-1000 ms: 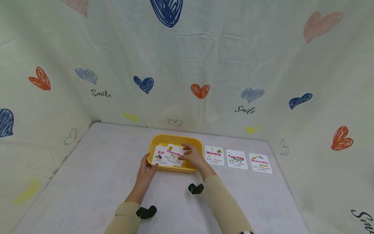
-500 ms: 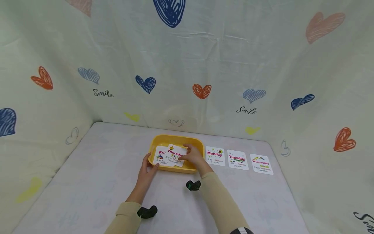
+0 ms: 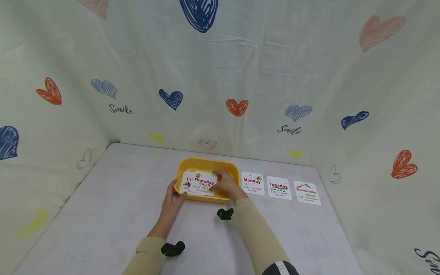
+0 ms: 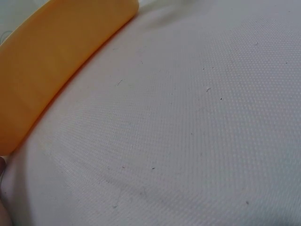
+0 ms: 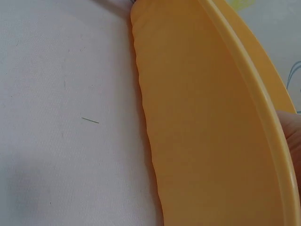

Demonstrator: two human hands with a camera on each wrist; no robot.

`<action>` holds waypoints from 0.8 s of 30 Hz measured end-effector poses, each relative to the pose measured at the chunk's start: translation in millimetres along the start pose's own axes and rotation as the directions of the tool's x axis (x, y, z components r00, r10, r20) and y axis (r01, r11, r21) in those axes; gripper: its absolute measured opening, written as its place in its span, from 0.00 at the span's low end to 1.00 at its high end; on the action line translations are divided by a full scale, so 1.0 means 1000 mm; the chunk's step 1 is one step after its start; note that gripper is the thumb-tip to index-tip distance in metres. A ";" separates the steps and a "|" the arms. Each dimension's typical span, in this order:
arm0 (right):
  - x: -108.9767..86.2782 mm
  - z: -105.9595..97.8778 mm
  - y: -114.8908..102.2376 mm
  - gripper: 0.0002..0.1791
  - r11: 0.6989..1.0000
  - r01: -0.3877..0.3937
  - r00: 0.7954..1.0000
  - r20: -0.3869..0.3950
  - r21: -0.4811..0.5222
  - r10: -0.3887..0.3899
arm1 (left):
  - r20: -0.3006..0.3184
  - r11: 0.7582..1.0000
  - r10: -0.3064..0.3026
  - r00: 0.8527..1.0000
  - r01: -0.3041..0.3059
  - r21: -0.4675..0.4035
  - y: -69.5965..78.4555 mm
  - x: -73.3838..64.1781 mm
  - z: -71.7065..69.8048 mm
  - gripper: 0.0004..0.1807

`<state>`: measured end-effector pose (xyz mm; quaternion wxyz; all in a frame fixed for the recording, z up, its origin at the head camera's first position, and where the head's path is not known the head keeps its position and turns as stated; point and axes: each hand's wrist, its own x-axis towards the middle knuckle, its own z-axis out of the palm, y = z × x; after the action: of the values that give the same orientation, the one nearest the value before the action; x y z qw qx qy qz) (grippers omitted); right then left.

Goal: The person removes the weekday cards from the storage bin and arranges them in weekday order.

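Observation:
My left hand [image 3: 170,204] grips the left front corner of a yellow tray [image 3: 209,162], thumb at the front rim and fingers along the left side. Inside the tray lies a white "Friday" card [image 3: 186,184], partly covered by a white "Thursday" card [image 3: 203,183]. The right hand [image 3: 227,185] reaches over the tray and holds the Thursday card by its right edge; its fingertips hide a little of the print. In the left wrist view, the tray's outer wall [image 4: 56,56] fills the upper left. The right wrist view shows the tray wall [image 5: 197,108] with a sliver of hand [image 5: 290,136] behind the rim.
To the right of the tray, the Monday card [image 3: 252,184], Tuesday card [image 3: 279,188] and Wednesday card [image 3: 307,193] lie in a row, face up. All stand on a white-covered table [image 3: 113,198]. A heart-printed curtain [image 3: 206,68] hangs behind and at both sides.
The Thursday card has shifted slightly left and turned from tilted to nearly straight over the Friday card, the right hand moving with it. The left hand stays on the tray.

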<state>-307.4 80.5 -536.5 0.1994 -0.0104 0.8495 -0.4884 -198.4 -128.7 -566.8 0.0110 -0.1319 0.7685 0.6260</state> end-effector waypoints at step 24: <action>0.002 -0.005 -0.001 0.45 0.962 0.068 0.990 0.135 -0.266 -0.033 | -0.010 1.000 -0.002 1.000 0.002 0.002 0.001 0.000 0.002 0.38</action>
<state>-311.3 83.4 -534.6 0.2382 -0.0908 0.8928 -0.3715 -198.4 -126.9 -566.5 0.0077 -0.1357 0.7691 0.6246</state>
